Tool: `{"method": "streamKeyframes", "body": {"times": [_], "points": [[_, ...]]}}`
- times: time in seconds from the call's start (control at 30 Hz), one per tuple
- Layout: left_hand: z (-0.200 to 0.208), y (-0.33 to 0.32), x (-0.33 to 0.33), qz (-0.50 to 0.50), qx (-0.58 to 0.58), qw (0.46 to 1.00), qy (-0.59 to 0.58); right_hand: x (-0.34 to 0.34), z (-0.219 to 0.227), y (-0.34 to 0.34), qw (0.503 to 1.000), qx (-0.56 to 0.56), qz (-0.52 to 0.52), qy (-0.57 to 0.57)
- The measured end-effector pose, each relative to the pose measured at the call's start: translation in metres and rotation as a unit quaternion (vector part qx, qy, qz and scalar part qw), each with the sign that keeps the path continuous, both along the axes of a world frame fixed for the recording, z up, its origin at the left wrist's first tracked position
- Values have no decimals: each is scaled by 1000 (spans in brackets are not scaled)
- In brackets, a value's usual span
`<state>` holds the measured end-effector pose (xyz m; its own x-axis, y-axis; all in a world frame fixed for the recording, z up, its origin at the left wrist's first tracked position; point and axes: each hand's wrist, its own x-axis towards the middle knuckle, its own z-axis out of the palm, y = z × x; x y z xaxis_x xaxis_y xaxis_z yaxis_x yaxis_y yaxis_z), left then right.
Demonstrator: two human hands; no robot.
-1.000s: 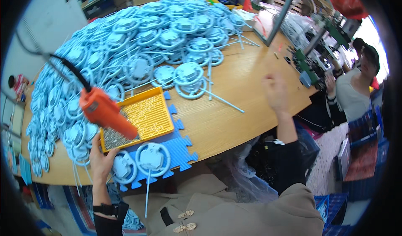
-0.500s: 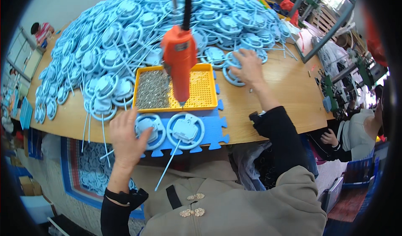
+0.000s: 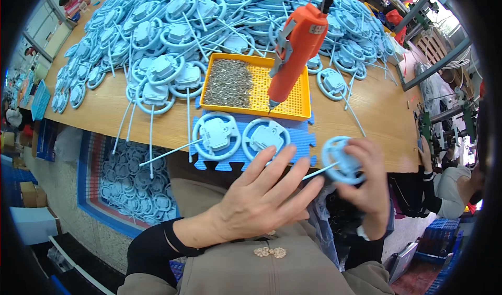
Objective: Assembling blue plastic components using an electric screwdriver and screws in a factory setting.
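Observation:
My right hand [image 3: 372, 177] grips a light blue plastic ring part [image 3: 333, 147] with a thin stick, held over the table's front edge. My left hand [image 3: 264, 198] is open, fingers spread, in front of the blue foam mat [image 3: 224, 165]; it holds nothing. Two more such parts lie side by side on the mat: a left ring part [image 3: 215, 136], its stick pointing left, and a right ring part [image 3: 266, 136], whose lower edge my left fingers cover. An orange electric screwdriver [image 3: 298, 54] hangs tilted, its tip over the front of a yellow tray [image 3: 256, 110].
Small metal screws [image 3: 228, 83] fill the tray's left half. A large pile of blue ring parts [image 3: 178, 33] covers the back and left of the wooden table [image 3: 99, 112]. Below, more parts fill a striped bag [image 3: 138, 182]. Other people sit at far left and right.
My right hand has come back from the pile's edge with a ring part. My left hand has moved right, off the mat's left side. The screwdriver now leans, and the whole view has shifted.

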<state>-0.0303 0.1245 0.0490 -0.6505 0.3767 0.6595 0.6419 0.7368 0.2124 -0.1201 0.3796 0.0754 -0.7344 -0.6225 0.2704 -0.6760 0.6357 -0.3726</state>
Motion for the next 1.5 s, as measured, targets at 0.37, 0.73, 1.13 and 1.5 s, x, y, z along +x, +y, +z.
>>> {"method": "streamKeyframes", "body": {"times": [0.37,0.73,1.13,1.5], "points": [[-31,-85,24,99,306,887,-331,21,-47,-165,938,-124,311,91],[-66,-352,-5,478,191,849,-116,-57,-37,-95,966,-245,20,74],[-129,-419,-51,524,52,847,-68,-168,-104,11,941,130,-312,14],[-29,-89,-38,169,-38,979,-110,-143,-97,49,930,-272,-242,-53]]}}
